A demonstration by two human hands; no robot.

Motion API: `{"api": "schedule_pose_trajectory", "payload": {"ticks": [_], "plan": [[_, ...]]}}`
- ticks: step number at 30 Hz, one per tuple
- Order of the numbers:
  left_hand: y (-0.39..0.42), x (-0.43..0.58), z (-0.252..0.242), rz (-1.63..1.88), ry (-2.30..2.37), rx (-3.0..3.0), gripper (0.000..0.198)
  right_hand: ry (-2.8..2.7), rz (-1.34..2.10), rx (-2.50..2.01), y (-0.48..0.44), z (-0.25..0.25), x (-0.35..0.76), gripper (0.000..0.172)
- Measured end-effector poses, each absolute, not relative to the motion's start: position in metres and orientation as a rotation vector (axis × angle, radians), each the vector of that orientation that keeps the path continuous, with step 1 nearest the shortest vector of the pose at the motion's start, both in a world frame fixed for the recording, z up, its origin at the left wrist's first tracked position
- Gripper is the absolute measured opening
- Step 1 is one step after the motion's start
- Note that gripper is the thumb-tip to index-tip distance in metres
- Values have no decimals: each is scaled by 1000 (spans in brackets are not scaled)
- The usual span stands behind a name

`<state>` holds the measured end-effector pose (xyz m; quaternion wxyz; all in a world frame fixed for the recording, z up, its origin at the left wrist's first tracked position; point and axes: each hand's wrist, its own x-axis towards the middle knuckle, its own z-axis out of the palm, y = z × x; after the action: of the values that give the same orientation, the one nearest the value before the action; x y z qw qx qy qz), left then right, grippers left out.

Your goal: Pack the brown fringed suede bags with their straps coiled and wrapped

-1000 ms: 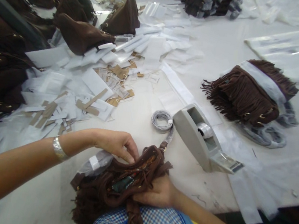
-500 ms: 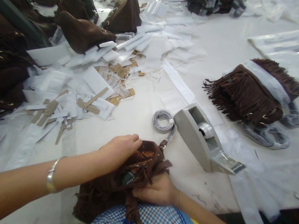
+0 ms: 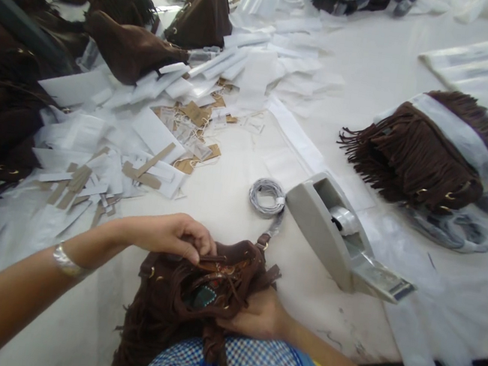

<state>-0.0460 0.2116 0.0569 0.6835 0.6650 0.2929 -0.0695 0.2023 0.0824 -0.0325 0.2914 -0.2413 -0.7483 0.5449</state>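
Observation:
A dark brown fringed bag (image 3: 159, 298) lies at the table's front edge against my checked apron. Its mouth is open upward, showing a patterned lining and a dark green patch with a pale dotted edge. With thumb and fingers my left hand (image 3: 179, 237) pinches the far rim of the mouth. My right hand (image 3: 259, 313) grips the bag's right side from below, thumb along the near rim and some fingers hidden under the fringe. From the bag's right end a wrapped strap (image 3: 267, 197) runs out, coiled on the table.
Right of the coil stands a grey tape dispenser (image 3: 323, 230). Another fringed bag (image 3: 420, 153), banded in white, lies at the right. White papers, brown tags (image 3: 197, 114) and card strips (image 3: 76, 180) are strewn at the left. More brown bags (image 3: 126, 48) are piled behind.
My left hand has drawn back to the left along the far rim, and the bag's mouth and left side show more. My right hand keeps its hold. The view has shifted slightly.

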Motion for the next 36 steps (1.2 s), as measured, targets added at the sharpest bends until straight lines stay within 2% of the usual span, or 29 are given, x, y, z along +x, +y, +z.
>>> {"api": "schedule_pose_trajectory", "payload": {"ticks": [5,8,12,18,21,24,28,32,36], "plan": [[210,-50,63,-114,989,1720,21,-1991,1359,-567,87,-25,204,29],[202,-48,76,-381,1109,2029,11,-1989,1401,-624,84,-23,203,31],[182,-38,86,-783,1280,2310,11,-1981,1399,-672,78,-27,202,34],[164,-29,82,-950,1320,2408,9,-1989,1089,-551,82,-29,199,32],[169,-46,75,-789,1288,2373,4,-1977,883,-498,84,-25,197,31],[177,-76,67,-447,1118,2112,5,-1983,835,-538,85,-21,196,26],[178,-116,55,-106,974,1640,19,-1988,829,-567,84,-22,196,22],[163,-131,45,81,1019,1365,33,-2003,841,-567,84,-24,198,19],[152,-125,48,206,1280,1392,30,-1999,828,-571,85,-24,197,24]]}}
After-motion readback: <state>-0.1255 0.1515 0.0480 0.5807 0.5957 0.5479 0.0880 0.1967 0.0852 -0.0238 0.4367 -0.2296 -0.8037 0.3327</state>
